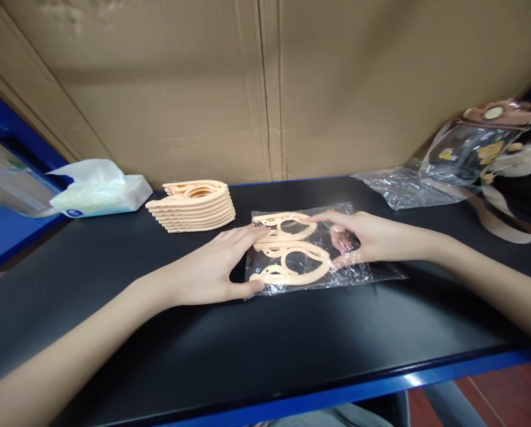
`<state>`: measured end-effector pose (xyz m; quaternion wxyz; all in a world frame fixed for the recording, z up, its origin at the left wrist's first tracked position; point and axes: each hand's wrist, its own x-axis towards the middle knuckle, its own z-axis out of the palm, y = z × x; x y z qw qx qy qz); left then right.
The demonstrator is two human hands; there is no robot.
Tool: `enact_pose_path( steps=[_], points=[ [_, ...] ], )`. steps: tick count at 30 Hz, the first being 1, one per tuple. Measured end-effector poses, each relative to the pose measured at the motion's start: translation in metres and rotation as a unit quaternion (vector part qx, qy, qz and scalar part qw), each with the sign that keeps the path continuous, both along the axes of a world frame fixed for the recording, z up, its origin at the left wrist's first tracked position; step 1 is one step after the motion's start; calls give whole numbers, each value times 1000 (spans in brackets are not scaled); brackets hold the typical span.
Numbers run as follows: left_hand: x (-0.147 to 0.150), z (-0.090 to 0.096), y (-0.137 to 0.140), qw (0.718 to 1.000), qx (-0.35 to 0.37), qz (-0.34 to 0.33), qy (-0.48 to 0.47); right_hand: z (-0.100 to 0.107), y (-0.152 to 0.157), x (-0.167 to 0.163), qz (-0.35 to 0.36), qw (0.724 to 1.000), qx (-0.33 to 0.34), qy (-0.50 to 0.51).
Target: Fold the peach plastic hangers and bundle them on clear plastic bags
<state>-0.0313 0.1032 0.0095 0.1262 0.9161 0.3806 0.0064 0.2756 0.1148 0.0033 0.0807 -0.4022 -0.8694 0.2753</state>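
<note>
A clear plastic bag (349,281) lies flat on the black tabletop, with cream folding clothes hangers (307,276) inside it. My left hand (212,264) grips the bag's left edge, thumb at the near corner and fingers on the far part. From the other side, my right hand (358,237) holds the hangers' rounded ends through the film. Its index finger is on the far hanger, its thumb on the near one, and the other fingers curl under. Behind my left hand stands a neat stack of matching folded hangers (194,207).
A tissue pack (105,193) is at the back left, near a clear container (16,181). At the back right are crumpled clear film (399,187) and a transparent bottle (465,151) with a strap (501,222). Cardboard (181,89) walls the back; a blue edge (358,388) runs along the front.
</note>
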Motion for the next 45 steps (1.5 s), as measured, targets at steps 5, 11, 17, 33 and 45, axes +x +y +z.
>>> enact_pose_path(
  steps=[5,11,17,33,45],
  points=[
    [1,-1,1,1000,-3,-2,6,-2,1,1,-3,1000,4,-3],
    [-1,-1,0,1000,-8,-2,15,-5,2,2,1,1000,15,3],
    [-3,0,1,999,-34,-5,23,-1,0,1,-2,1000,3,2],
    [-7,11,-2,1000,-26,-7,-14,2,7,14,-48,999,18,-15],
    [-54,38,43,957,247,130,-74,1,15,29,-109,980,155,-58]
  ],
)
